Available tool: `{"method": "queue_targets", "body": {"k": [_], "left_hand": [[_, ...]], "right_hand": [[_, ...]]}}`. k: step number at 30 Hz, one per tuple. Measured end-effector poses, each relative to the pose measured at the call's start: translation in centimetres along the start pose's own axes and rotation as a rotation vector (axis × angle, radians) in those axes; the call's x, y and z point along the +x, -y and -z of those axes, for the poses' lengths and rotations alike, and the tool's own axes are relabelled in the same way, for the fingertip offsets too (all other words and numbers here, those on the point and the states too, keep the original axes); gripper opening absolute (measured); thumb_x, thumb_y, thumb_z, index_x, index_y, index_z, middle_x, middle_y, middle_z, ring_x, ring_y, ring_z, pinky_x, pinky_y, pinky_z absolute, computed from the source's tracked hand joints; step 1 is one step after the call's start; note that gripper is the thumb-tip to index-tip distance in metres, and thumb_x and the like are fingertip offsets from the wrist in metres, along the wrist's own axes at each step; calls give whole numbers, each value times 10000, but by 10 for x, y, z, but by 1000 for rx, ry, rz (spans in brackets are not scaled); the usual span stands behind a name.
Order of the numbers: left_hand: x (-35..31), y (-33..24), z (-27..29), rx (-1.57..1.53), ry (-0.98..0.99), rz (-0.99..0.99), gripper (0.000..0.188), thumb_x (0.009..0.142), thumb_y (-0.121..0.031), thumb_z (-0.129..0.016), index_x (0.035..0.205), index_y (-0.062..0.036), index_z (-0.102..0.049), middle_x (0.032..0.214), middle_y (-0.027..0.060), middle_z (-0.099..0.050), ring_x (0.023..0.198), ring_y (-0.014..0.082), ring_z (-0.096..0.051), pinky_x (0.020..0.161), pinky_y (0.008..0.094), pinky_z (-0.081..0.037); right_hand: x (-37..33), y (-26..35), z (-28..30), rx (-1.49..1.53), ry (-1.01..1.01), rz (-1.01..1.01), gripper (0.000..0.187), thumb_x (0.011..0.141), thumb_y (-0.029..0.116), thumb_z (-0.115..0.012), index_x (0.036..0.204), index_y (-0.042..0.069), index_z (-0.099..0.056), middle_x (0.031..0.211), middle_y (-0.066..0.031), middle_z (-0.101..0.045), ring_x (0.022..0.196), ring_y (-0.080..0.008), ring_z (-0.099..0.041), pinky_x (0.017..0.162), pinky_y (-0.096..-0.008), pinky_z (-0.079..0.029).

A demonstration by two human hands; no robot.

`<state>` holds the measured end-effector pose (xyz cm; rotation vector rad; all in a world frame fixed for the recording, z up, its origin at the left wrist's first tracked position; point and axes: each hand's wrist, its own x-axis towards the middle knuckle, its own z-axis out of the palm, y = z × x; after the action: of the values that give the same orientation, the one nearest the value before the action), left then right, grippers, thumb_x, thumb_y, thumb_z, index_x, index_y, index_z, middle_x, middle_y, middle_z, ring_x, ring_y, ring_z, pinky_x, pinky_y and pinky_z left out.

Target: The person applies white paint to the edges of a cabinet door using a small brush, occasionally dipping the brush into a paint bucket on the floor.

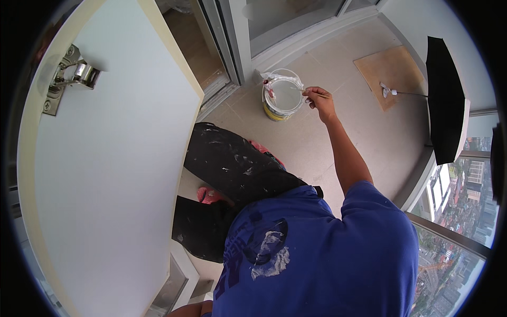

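My right hand (pixel 319 100) reaches out over an open paint bucket (pixel 275 114) and is closed around a thin paintbrush (pixel 323 95). The brush's wooden handle sticks out past my fingers, and its other end is over the bucket's mouth. Whitish paint (pixel 288 96) fills the bucket, and a wire handle arches above its far rim. A red-stained item (pixel 269 89) rests on the left rim. Only a bit of my left arm (pixel 190 310) shows at the lower edge, and the left hand is out of view. My blue shirt and black trousers carry white paint marks.
A large white door panel (pixel 113 158) with cream edge strips and a metal hinge (pixel 79 74) stands close on my left. Brown cardboard (pixel 391 71) lies on the tiled floor (pixel 338 58). A black panel-like object (pixel 446 100) stands at right, near the windows (pixel 443 259). A sliding-door track (pixel 219 98) is beyond.
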<state>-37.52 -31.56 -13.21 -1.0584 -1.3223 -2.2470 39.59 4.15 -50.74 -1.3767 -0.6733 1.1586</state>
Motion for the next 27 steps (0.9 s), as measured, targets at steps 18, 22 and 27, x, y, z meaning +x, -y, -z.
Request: {"method": "queue_targets", "body": {"k": [18, 22, 27], "left_hand": [[-9, -43, -22, 56, -76, -87, 619, 887, -491, -668, 1271, -14, -580, 1202, 151, -641, 1094, 273, -613, 939, 463, -508], [-18, -38, -2, -50, -108, 84, 635, 882, -494, -671, 1286, -13, -575, 1218, 150, -635, 1106, 273, -608, 944, 461, -506], [-44, -44, -25, -64, -174, 135, 615, 895, -481, -671, 1278, -10, -572, 1176, 134, -639, 1070, 253, -611, 936, 435, -495]], "right_hand": [[-24, -18, 20, -481, -106, 22, 146, 857, 104, -648, 957, 2, -676, 840, -86, -728, 624, -114, -645, 495, -234, -446], [-26, -25, 16, -408, -63, 2, 161, 897, 123, -604, 999, 3, -638, 843, -111, -717, 601, -132, -634, 465, -242, -440], [-26, -19, 14, 18, -179, -7, 121, 950, 188, -536, 940, 70, -562, 811, -121, -698, 555, -112, -567, 406, -218, -367]]}}
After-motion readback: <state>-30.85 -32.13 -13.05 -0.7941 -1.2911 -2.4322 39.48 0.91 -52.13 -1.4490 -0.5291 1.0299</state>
